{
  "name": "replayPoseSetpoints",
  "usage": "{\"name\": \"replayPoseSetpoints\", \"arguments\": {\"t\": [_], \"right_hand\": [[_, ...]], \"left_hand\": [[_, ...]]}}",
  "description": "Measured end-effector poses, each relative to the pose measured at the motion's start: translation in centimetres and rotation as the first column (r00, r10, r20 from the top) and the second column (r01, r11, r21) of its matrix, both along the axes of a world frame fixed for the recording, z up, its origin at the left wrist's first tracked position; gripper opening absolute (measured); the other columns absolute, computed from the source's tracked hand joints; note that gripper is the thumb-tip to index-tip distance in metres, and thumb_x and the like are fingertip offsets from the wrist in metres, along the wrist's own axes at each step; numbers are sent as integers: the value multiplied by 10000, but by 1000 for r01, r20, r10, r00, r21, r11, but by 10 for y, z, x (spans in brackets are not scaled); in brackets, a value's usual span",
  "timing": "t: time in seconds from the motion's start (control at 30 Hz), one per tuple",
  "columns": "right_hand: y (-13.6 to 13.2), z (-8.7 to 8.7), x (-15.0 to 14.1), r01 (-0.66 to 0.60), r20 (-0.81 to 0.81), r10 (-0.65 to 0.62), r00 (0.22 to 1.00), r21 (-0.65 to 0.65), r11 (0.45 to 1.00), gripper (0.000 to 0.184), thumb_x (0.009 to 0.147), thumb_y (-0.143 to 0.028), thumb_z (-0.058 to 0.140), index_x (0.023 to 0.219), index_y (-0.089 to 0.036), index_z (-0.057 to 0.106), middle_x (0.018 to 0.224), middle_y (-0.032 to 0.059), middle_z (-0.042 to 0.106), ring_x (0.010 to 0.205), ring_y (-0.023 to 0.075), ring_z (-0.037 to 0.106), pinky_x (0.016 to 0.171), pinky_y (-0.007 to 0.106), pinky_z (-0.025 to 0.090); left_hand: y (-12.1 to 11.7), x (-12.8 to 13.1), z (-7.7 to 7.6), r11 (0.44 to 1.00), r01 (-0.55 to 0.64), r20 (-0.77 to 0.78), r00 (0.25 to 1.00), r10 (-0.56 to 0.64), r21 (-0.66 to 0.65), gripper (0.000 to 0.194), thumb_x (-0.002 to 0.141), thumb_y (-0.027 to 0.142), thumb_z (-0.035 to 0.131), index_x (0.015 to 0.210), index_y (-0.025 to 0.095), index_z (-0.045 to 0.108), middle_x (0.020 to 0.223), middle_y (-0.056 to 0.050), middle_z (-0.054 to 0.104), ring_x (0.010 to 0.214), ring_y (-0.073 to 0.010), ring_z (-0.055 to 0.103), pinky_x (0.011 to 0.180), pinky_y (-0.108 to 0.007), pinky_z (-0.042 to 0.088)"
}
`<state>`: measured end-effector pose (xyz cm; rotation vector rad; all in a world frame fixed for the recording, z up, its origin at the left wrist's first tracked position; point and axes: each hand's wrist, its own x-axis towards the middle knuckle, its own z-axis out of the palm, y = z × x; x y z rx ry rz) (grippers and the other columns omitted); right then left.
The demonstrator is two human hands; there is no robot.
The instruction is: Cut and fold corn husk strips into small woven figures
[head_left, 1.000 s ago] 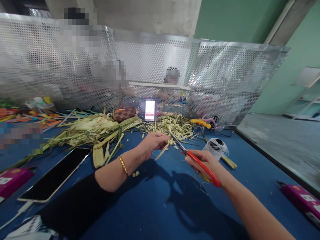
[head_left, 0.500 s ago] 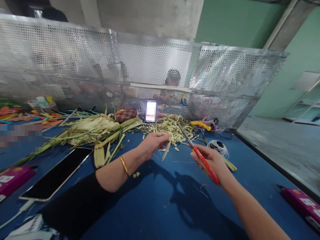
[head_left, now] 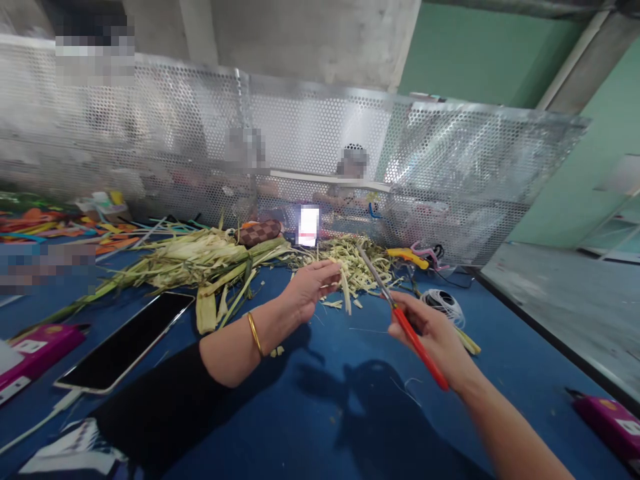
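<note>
My left hand (head_left: 316,288) pinches a pale strip of dried plant leaf (head_left: 346,290), which hangs down from the fingertips. Red-handled scissors (head_left: 400,313) are in my right hand (head_left: 427,330), their blades pointing up and away, apart from the strip. Whether the blades are parted is hard to make out. Behind the hands lies a heap of thin cut leaf strips (head_left: 373,260). To the left is a bundle of longer pale green stalks and leaves (head_left: 190,260). A few small scraps lie on the blue table (head_left: 310,427) beneath my left hand.
A phone (head_left: 127,340) on a cable lies at left, near a purple box (head_left: 43,353); another purple box (head_left: 607,420) is at right. White cord (head_left: 445,305), a yellow-handled tool (head_left: 407,257) and a checkered pouch (head_left: 259,233) lie farther back. People sit behind the perforated metal screen (head_left: 320,127).
The scissors have drawn back to the right, away from my left hand. The strip in my left hand has swung to hang more steeply, and the view has shifted slightly.
</note>
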<state>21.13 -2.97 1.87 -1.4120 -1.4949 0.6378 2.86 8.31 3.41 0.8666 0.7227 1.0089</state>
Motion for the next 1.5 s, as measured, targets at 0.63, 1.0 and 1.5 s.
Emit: {"name": "replayPoseSetpoints", "arguments": {"t": [0.63,1.0,1.5], "right_hand": [[3,-8,-10,-14,277,76,958,-218,976,516,704,-489,649,1116,-181,613,757,2,619,685,175,552,646,280,451],[5,-10,-10,109,313,-76,947,-90,990,518,731,-515,610,1140,-198,614,851,35,682,776,220,620,720,328,499],[3,-5,-4,134,470,-111,876,-15,991,537,716,-519,637,1166,-226,630,1132,82,675,1013,272,631,885,389,488]], "left_hand": [[1,-3,4,972,-212,89,971,221,-99,105,760,212,695,775,182,596,788,18,618,699,-64,562,610,-157,404],[-3,8,-11,996,-50,152,986,60,-68,149,711,93,700,840,143,646,765,-27,668,615,-82,582,636,-197,491],[-5,6,-1,994,-107,124,986,110,-30,157,713,69,663,861,124,671,700,-19,647,593,-72,582,552,-167,439]]}}
